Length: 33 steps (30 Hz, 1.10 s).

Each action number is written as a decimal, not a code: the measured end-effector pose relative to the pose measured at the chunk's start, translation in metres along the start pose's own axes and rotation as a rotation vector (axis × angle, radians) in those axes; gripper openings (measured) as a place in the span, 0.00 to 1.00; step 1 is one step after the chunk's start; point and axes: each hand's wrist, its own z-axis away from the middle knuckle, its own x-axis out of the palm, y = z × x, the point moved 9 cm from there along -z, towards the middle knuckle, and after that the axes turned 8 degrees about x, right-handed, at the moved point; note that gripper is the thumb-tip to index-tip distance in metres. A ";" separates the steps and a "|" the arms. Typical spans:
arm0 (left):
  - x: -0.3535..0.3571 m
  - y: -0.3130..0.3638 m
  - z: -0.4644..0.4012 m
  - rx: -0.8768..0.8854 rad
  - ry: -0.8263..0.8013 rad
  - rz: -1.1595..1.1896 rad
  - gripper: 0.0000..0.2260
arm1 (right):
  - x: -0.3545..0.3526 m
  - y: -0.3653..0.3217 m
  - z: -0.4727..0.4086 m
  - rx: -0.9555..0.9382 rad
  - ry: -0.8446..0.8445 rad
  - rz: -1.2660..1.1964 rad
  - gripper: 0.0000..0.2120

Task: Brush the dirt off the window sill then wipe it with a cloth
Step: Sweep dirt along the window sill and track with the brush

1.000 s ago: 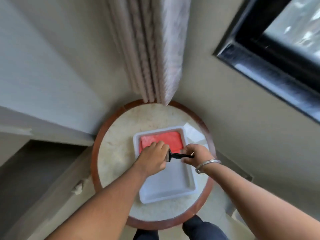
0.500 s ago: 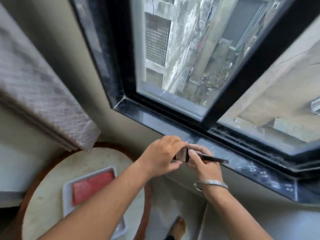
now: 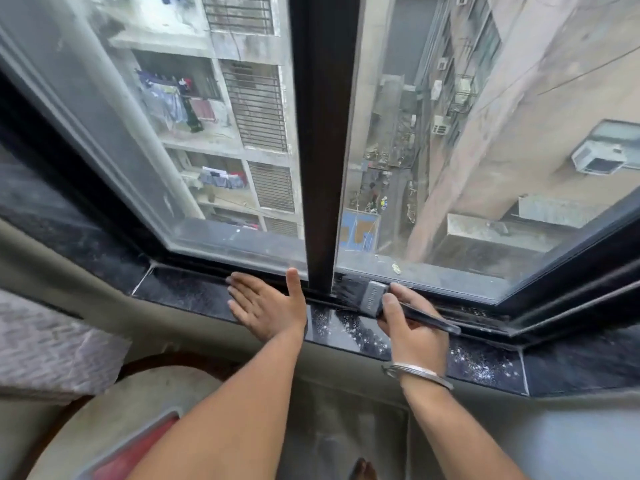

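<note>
The black speckled window sill (image 3: 346, 329) runs across the middle of the view below the dark window frame. My right hand (image 3: 410, 327) grips a black paintbrush (image 3: 372, 296), its bristles lying in the window track just right of the centre post. My left hand (image 3: 265, 303) lies flat and open on the sill to the left of the post, fingers spread, holding nothing. The red cloth (image 3: 138, 452) sits in a white tray (image 3: 162, 415) at the bottom left, partly hidden by my left forearm.
A round marble-topped table (image 3: 114, 403) with a brown rim stands below the sill at lower left. A folded curtain (image 3: 52, 348) hangs at the left edge. The dark centre post (image 3: 322, 150) divides the two panes. A bare foot (image 3: 362, 471) shows on the floor.
The view swung up from the table to the window. My hands parted: the left let go of the brush and flattened on the sill, the right carried the brush to the window track.
</note>
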 end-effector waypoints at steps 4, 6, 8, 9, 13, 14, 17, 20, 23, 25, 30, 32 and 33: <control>0.005 0.000 -0.005 0.014 0.062 -0.083 0.51 | 0.025 0.001 0.003 -0.104 0.008 0.030 0.10; 0.007 0.002 -0.007 0.019 0.059 -0.105 0.51 | 0.032 -0.002 0.010 -0.203 -0.005 0.080 0.12; 0.008 0.003 -0.008 0.028 0.060 -0.117 0.51 | 0.029 -0.005 0.011 -0.270 -0.010 0.131 0.14; 0.008 0.003 -0.008 0.030 0.065 -0.122 0.51 | 0.019 -0.005 0.008 -0.277 0.009 0.145 0.15; 0.007 0.001 -0.008 0.024 0.068 -0.141 0.51 | -0.052 -0.018 0.004 -0.373 0.195 0.297 0.16; 0.008 0.002 -0.008 0.028 0.068 -0.140 0.51 | -0.071 -0.024 0.007 -0.433 0.250 0.397 0.16; 0.008 0.003 -0.008 0.028 0.064 -0.122 0.51 | -0.113 -0.039 0.024 -0.538 0.400 0.514 0.13; 0.007 0.003 -0.007 0.025 0.070 -0.106 0.51 | -0.105 -0.049 0.048 -0.629 0.386 0.492 0.15; 0.006 0.003 -0.007 0.025 0.067 -0.101 0.51 | -0.051 -0.049 0.058 -0.639 0.176 0.458 0.16; 0.005 0.003 -0.006 0.024 0.061 -0.099 0.51 | -0.005 -0.048 0.060 -0.654 0.029 0.462 0.17; 0.004 0.004 -0.006 0.013 0.066 -0.103 0.49 | 0.063 -0.042 0.057 -0.842 -0.124 0.746 0.11; 0.005 0.004 -0.006 0.019 0.063 -0.105 0.49 | 0.046 -0.032 0.053 -0.866 -0.135 0.817 0.13; 0.005 0.004 -0.006 0.022 0.063 -0.104 0.49 | 0.029 -0.026 0.048 -0.835 -0.136 0.854 0.15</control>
